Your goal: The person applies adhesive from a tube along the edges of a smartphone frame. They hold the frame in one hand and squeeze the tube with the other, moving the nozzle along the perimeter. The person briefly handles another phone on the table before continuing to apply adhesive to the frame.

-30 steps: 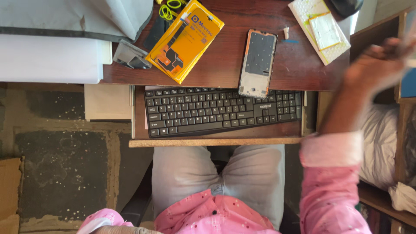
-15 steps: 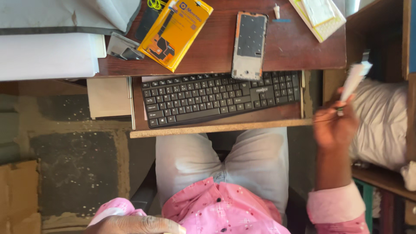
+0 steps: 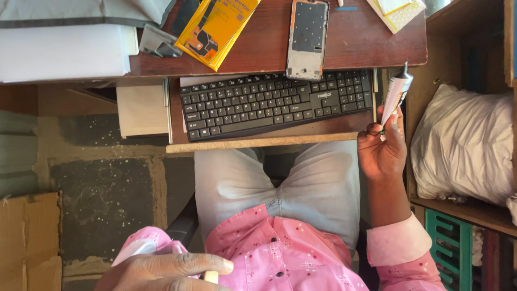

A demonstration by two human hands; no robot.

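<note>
My right hand (image 3: pixel 382 151) is shut on a white glue tube (image 3: pixel 396 94) with a narrow nozzle pointing up. It hovers just past the right end of the black keyboard (image 3: pixel 269 102) on its pull-out tray (image 3: pixel 258 141). My left hand (image 3: pixel 172 269) lies low at the bottom edge by my pink shirt, fingers stretched together; whether it holds anything is unclear. A phone frame with its back open (image 3: pixel 307 37) lies on the dark wooden desk (image 3: pixel 258 59) above the keyboard. A yellow flat package (image 3: pixel 218 27) lies to its left.
A white stuffed bag (image 3: pixel 463 140) fills the wooden shelf at the right, with a green crate (image 3: pixel 447 248) below it. White paper stacks (image 3: pixel 64 51) sit at the desk's left. A cardboard box (image 3: pixel 27 242) stands on the floor at lower left.
My right hand came down from the upper right holding the tube and now sits beside the keyboard tray. My left hand has come further into view at the bottom.
</note>
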